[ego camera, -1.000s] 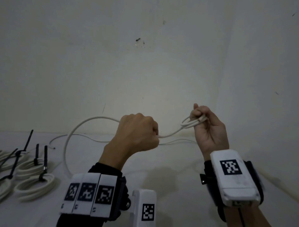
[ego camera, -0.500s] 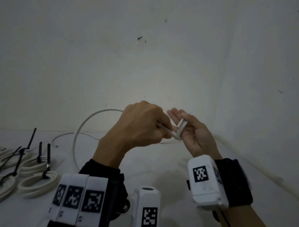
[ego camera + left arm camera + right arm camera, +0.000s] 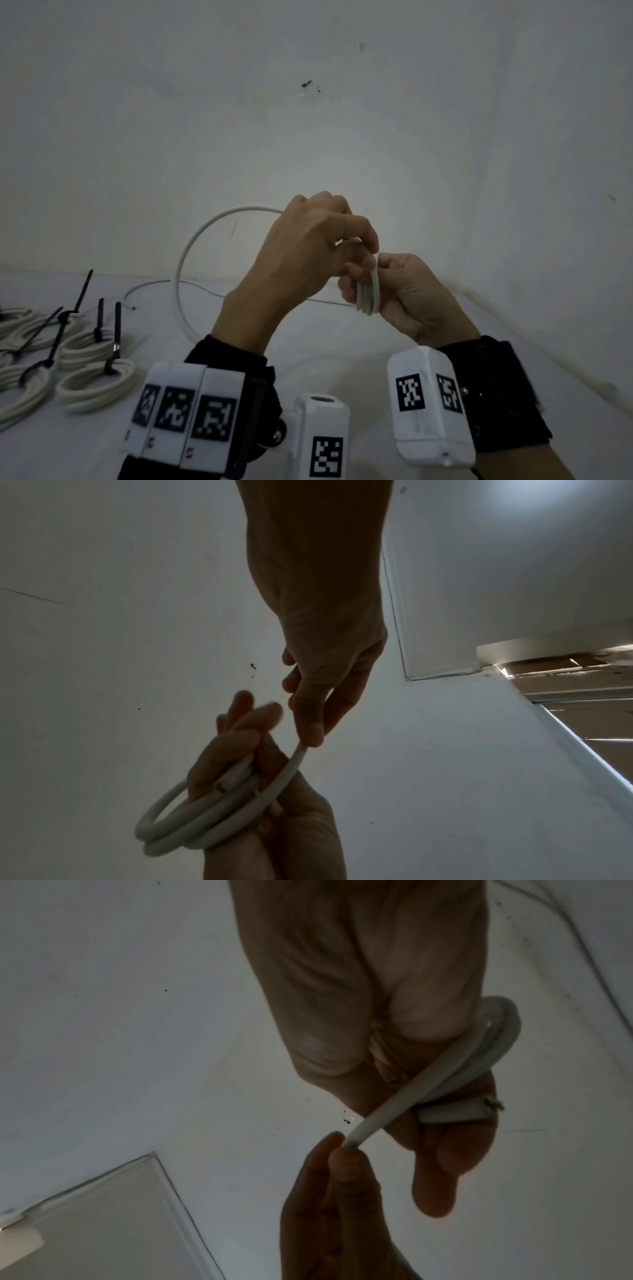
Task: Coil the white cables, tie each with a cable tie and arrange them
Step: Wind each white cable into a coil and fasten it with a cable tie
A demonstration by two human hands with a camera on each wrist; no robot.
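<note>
On the pale white desk (image 3: 342,349), at the lower left of the frame, we see finished white cable coils (image 3: 92,380) bound with black plastic cable ties (image 3: 114,339). At centre, our right hand (image 3: 407,294) curls round a small coil of round white cable (image 3: 368,291), held above the desk. Our left hand (image 3: 305,250) pinches that cable's free run, which arcs left in a big loop.

Your cable (image 3: 191,253) looks like smooth, matt white plastic; the ties (image 3: 117,329) are black plastic, and the wall (image 3: 308,137) is matt paint.
</note>
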